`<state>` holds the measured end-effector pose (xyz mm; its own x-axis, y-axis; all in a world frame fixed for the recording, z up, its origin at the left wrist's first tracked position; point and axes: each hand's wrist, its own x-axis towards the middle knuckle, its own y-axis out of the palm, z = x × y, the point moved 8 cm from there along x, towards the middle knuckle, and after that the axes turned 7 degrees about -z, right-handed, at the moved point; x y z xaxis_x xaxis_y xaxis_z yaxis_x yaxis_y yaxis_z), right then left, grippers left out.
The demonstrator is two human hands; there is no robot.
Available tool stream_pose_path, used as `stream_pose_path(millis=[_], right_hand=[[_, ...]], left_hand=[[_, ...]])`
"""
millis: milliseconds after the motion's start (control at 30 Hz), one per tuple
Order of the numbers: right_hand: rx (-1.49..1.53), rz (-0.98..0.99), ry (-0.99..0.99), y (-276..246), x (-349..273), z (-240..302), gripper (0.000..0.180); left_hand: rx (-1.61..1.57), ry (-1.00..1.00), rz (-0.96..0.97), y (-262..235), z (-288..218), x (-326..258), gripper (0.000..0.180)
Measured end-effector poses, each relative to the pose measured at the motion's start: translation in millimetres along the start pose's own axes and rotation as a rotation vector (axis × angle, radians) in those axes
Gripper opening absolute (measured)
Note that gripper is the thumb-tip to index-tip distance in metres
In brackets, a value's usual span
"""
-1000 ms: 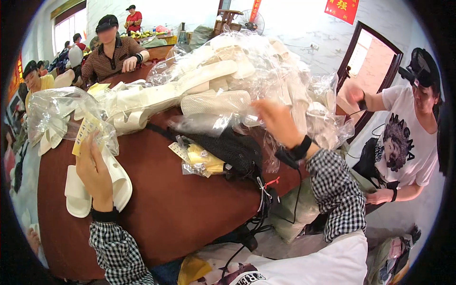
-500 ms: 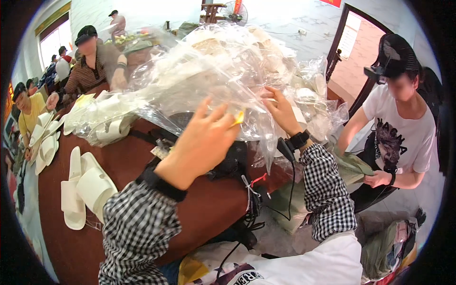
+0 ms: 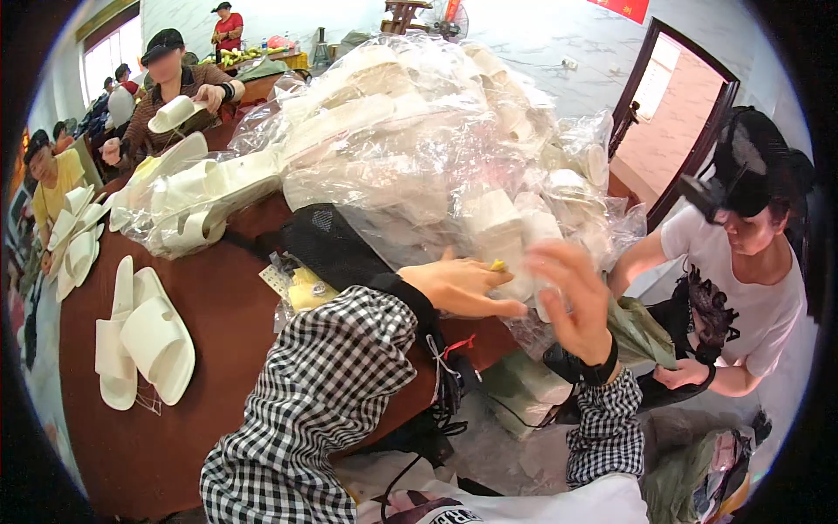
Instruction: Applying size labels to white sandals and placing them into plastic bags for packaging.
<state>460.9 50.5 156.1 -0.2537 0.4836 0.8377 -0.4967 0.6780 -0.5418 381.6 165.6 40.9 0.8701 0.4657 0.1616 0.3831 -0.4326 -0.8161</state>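
Observation:
A big heap of clear plastic bags [image 3: 436, 148] stuffed with white slippers covers the far side of the brown table [image 3: 218, 410]. My left hand [image 3: 467, 288] reaches across to the right and lies on the heap's near lower edge, with a small yellow bit [image 3: 497, 265] at its fingertips. My right hand [image 3: 572, 297], blurred and with curled fingers, grips the same bag's plastic just to the right, against a white slipper inside. Both sleeves are black-and-white checked.
A loose pair of white slippers [image 3: 144, 341] lies on the table at the left. A black mesh bag [image 3: 327, 240] sits by my left arm. A person in a white shirt [image 3: 742, 297] stands at the right holding a green bag [image 3: 642, 336]. Several people sit at the far left.
My left hand put down the white slippers it held at the left and swung right to the bag heap. My right hand dropped lower, to the heap's near edge.

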Motion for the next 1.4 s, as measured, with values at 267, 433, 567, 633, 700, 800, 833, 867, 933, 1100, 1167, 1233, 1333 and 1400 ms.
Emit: stream_pose_path(millis=[267,433,567,633,700,800,833,867,933,1100,1167,1233,1333,1400], right_hand=[[0.558,0.591,0.231,115,-28,-58,0.075],[0.178,0.584,0.037,126,-38,-46,0.079],[-0.384,0.405,-0.152,134,-39,-53,0.064],[-0.456,0.311,-0.075,133,-34,-75,0.061],[-0.496,0.217,0.027,123,-34,-89,0.054],[-0.466,0.218,-0.125,119,-17,-52,0.045],[-0.453,0.210,-0.146,120,-12,-46,0.045],[-0.338,0.286,-0.222,122,-17,-39,0.043],[-0.225,0.371,-0.298,127,-28,-34,0.041],[0.232,0.496,-0.013,150,-41,-40,0.038],[0.230,0.488,0.061,143,-48,-49,0.038],[0.052,0.513,0.052,143,-51,-53,0.044],[-0.083,0.555,-0.001,148,-52,-51,0.048],[-0.090,0.590,0.014,153,-56,-50,0.049]], left_hand=[[0.211,0.263,-0.275,-41,-49,-70,0.077],[0.153,0.083,-0.738,-111,-27,-129,0.035],[0.527,0.099,-0.772,-113,-34,-141,0.020],[0.795,0.088,-0.674,-100,-31,-133,0.023],[0.709,0.080,-0.672,-91,-21,-118,0.025],[0.618,0.044,-0.574,-76,3,-80,0.031],[0.651,0.026,-0.514,-74,6,-70,0.031],[0.661,0.021,-0.451,-64,11,-57,0.031],[0.664,0.025,-0.293,-47,16,-37,0.032],[0.545,-0.190,-0.072,-37,45,-31,0.026],[0.555,-0.106,-0.135,-43,40,-30,0.022],[0.582,-0.080,-0.207,-47,40,-36,0.020],[0.429,0.069,-0.276,-56,37,-41,0.019],[0.444,0.064,-0.294,-62,33,-41,0.016]])
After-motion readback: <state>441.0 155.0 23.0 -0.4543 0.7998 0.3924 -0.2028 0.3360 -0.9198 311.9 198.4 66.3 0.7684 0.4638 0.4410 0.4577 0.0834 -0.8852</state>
